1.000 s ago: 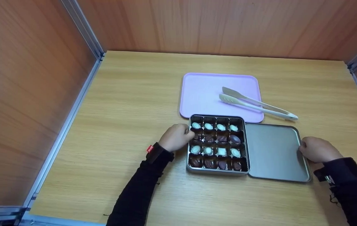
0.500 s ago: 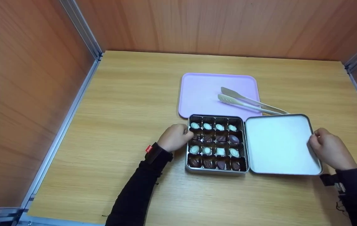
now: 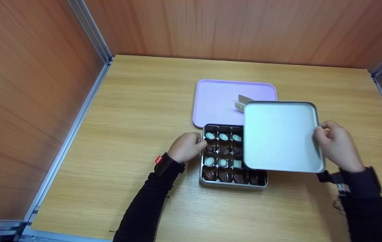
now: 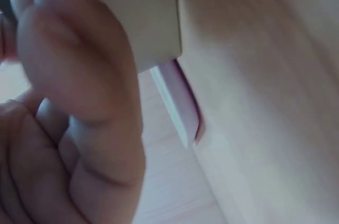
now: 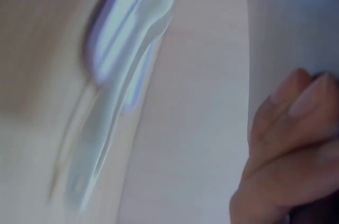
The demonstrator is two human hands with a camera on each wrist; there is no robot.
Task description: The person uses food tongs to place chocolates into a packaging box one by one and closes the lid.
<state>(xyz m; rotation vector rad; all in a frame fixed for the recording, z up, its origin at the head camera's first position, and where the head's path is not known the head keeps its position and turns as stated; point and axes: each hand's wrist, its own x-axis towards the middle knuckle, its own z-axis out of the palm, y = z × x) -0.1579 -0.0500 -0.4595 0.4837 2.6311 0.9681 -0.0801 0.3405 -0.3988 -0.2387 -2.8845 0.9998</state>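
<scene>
A square metal tin [image 3: 232, 185] of chocolates sits on the table, its left wall gripped by my left hand [image 3: 185, 148]. Rows of dark and pale green chocolates [image 3: 223, 163] lie in its compartments. My right hand [image 3: 340, 146] holds the tin's flat lid [image 3: 281, 136] by its right edge, raised and tilted. In the head view the lid covers the tin's upper right part. The left wrist view shows curled fingers [image 4: 79, 75] beside the tin's side wall [image 4: 143, 17]. In the right wrist view, fingers [image 5: 291, 128] lie against the lid's outer face [image 5: 286, 33].
Behind the tin lies a purple tray [image 3: 214, 101]. Pale tongs [image 5: 116, 102] rest partly on it, mostly hidden by the lid in the head view. Wooden panels [image 3: 231, 30] border the table at the back and left.
My right hand has lifted the lid from the table beside the tin and carried it up and left, over the tin's right part. The left hand stays on the tin.
</scene>
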